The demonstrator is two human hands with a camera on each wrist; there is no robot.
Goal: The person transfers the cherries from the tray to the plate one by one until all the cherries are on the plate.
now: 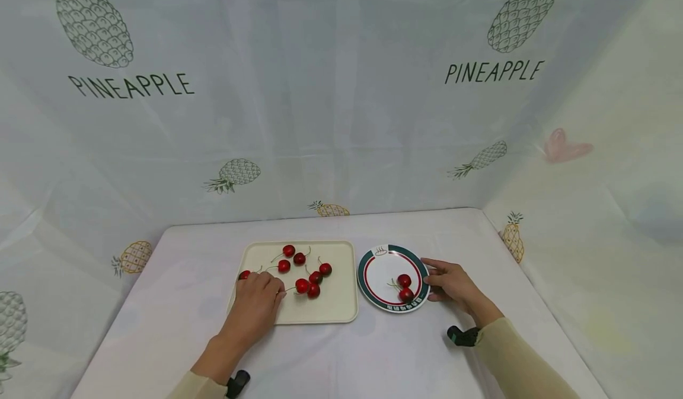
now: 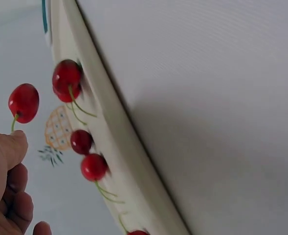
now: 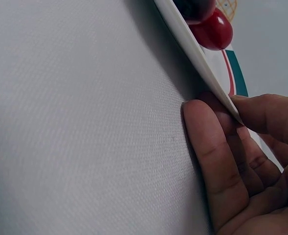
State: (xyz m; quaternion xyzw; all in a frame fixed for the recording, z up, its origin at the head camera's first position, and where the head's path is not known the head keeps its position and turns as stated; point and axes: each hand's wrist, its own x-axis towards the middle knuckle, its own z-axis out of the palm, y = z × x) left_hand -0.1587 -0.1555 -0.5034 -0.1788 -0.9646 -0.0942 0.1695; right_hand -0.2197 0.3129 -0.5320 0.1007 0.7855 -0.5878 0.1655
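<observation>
My left hand [image 1: 256, 305] is over the left part of a cream tray [image 1: 337, 307]. Between thumb and finger it pinches the green stem of a red cherry [image 2: 24, 103], which hangs clear of the tray in the left wrist view. Several other cherries [image 1: 289, 250] with stems lie on the tray, one partly hidden behind the hand. At the right, my right hand [image 1: 453, 284] grips the rim of a round white plate [image 1: 365, 273] with a green band, thumb above and fingers beneath. Two cherries [image 1: 404, 281] sit together on the plate's right side.
Tray and plate stand side by side on a white-covered table [image 1: 395, 357]. A pale curtain [image 1: 341, 102] printed with pineapples hangs behind and along the sides. Each wrist wears a black strap device [image 1: 463, 335].
</observation>
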